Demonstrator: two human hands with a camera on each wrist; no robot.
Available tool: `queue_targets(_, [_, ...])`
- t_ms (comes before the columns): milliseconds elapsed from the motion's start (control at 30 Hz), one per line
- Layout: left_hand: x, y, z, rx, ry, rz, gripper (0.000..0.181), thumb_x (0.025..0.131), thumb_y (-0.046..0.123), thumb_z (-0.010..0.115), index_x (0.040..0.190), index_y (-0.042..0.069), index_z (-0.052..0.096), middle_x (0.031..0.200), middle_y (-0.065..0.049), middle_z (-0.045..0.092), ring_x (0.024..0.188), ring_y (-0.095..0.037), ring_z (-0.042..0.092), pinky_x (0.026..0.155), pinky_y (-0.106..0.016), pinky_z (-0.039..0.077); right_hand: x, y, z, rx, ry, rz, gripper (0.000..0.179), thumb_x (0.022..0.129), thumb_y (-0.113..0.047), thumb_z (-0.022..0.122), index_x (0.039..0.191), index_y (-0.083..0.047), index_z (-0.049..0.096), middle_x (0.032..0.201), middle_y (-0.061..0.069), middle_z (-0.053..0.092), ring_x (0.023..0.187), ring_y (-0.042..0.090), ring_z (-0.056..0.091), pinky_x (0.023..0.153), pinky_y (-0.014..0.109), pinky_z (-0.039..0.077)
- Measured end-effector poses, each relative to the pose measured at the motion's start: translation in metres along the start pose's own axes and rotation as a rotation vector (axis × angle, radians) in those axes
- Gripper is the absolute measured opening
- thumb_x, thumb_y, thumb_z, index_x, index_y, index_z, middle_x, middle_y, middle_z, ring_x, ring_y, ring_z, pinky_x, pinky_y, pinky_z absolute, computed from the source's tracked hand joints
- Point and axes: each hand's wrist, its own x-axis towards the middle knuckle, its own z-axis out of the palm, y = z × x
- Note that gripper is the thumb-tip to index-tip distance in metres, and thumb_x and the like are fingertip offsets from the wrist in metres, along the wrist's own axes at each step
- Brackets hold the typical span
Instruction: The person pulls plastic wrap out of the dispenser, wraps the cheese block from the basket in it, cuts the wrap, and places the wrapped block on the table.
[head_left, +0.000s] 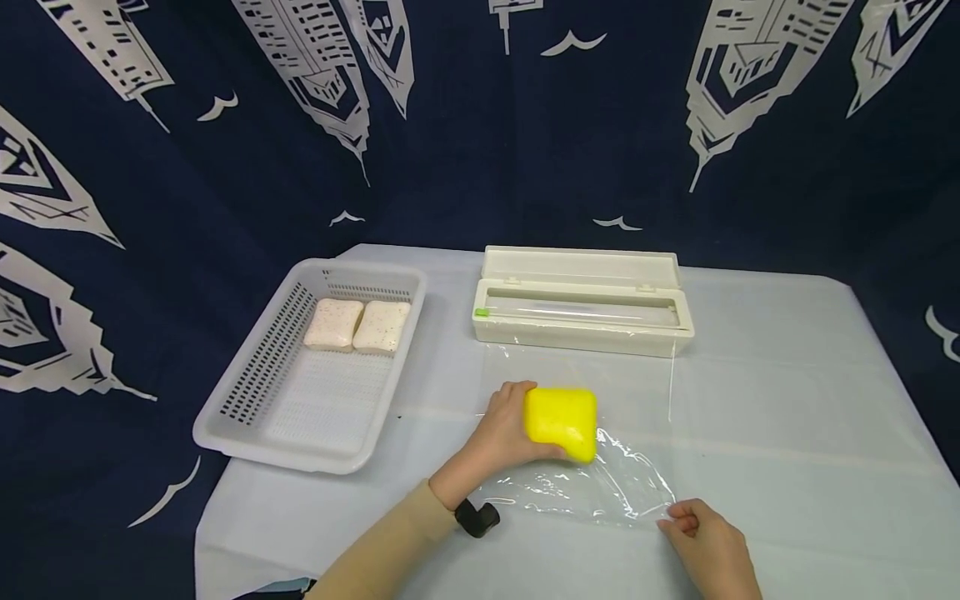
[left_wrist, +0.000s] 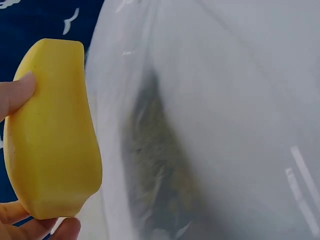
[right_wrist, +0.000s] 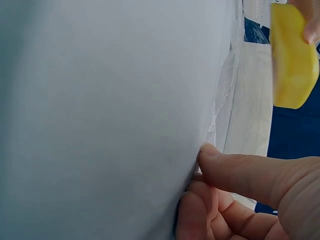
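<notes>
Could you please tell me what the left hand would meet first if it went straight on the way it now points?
Beyond the yellow soap bar it grips, the left hand would probably meet the cling film dispenser, though the hand's height is unclear.

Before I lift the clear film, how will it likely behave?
The clear film is probably floppy: wrinkles run toward the corner the right hand pinches. It looks thin, so it may cling to itself. Its far end reaches the white box, so pulling might tug that.
</notes>
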Motion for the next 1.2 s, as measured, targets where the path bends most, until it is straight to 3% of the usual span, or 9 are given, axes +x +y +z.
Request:
queue_targets(267, [0.001,0.002,0.018,0.045,-0.039,0.001,0.098,0.064,0.042,0.091,0.138,0.003,0.041,0.126,-0.01,0.05,0.112,-0.022,0.043,0.09,-0.029,0.046,0.0,-0.003,0.0,-0.001,0.015,-0.001,0.023,0.084,-0.015,0.075,0.097,0.003,0.067,0.077,0.001,0.065,0.072,0.013,0.058,0.063,0.026,0.045])
queue_targets(633, [0.012,0.003,0.034,0.134,-0.035,0.019,0.1,0.064,0.043,0.091,0.138,0.001,0.039,0.123,-0.013,0.047,0.112,-0.024,0.041,0.095,-0.03,0.044,0.001,-0.004,0.0,0.01,-0.03,0.049,0.024,0.086,-0.015,0.072,0.099,0.004,0.065,0.079,0.0,0.064,0.072,0.014,0.058,0.064,0.029,0.045])
queue_targets(867, [0.016,0.001,0.039,0.121,-0.081,-0.02,0.106,0.066,0.04,0.091,0.146,0.0,0.032,0.13,-0.015,0.044,0.117,-0.025,0.039,0.096,-0.031,0.045,0.001,-0.005,0.001,0.021,-0.03,0.052,0.024,0.086,-0.015,0.072,0.099,0.004,0.066,0.079,0.001,0.064,0.072,0.014,0.057,0.063,0.028,0.044])
queue_targets(1067, [0.013,-0.003,0.034,0.08,-0.117,-0.013,0.12,0.068,0.04,0.09,0.154,0.001,0.017,0.146,-0.019,0.037,0.13,-0.03,0.036,0.107,-0.04,0.042,0.002,-0.006,0.002,0.019,-0.028,0.059,0.024,0.085,-0.015,0.073,0.098,0.004,0.066,0.077,0.001,0.064,0.07,0.015,0.057,0.061,0.028,0.044])
queue_targets(1133, [0.008,-0.004,0.024,0.069,-0.122,0.007,0.116,0.07,0.039,0.089,0.154,0.002,0.019,0.148,-0.019,0.036,0.134,-0.031,0.035,0.11,-0.042,0.041,0.001,-0.007,0.001,0.016,-0.032,0.057,0.024,0.085,-0.015,0.073,0.098,0.004,0.066,0.077,0.0,0.064,0.07,0.014,0.057,0.062,0.028,0.044])
queue_targets(1200, [0.0,-0.008,0.01,0.068,-0.111,0.035,0.102,0.074,0.035,0.087,0.151,0.003,0.029,0.146,-0.016,0.038,0.133,-0.03,0.038,0.109,-0.043,0.042,0.001,-0.007,0.0,0.01,-0.035,0.051,0.025,0.085,-0.016,0.073,0.099,0.004,0.066,0.078,0.0,0.064,0.071,0.014,0.056,0.063,0.028,0.044])
